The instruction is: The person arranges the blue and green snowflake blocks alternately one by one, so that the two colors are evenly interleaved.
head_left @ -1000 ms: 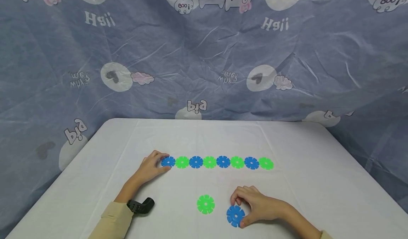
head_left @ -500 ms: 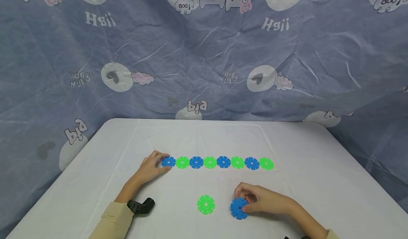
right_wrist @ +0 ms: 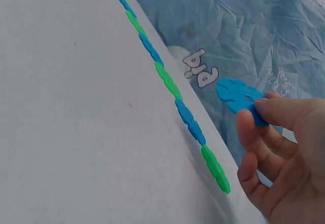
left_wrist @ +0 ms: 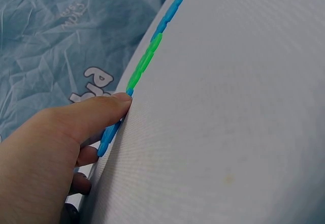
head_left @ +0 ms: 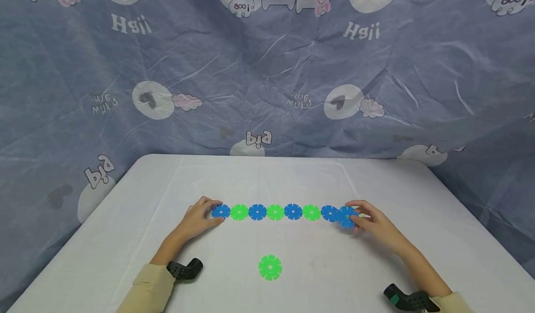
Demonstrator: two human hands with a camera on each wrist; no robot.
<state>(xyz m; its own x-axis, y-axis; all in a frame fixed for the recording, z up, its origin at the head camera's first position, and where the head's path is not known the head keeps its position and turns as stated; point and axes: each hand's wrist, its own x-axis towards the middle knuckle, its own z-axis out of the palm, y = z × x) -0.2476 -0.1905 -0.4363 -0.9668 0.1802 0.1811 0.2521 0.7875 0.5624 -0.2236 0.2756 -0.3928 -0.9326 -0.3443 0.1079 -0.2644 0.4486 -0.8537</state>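
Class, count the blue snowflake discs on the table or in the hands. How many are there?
5. Four lie in the row, alternating with green ones; the fifth blue disc is held by the right hand over the row's right end.

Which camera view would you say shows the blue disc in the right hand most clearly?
The right wrist view: the blue disc stands out against the backdrop, pinched by the right hand above the row's end. The head view shows it overlapping the row of discs, partly hidden by fingers. The left wrist view does not show it.

White-covered table (head_left: 418,201) before a crumpled blue-grey backdrop (head_left: 267,71) printed with cartoon pigs.
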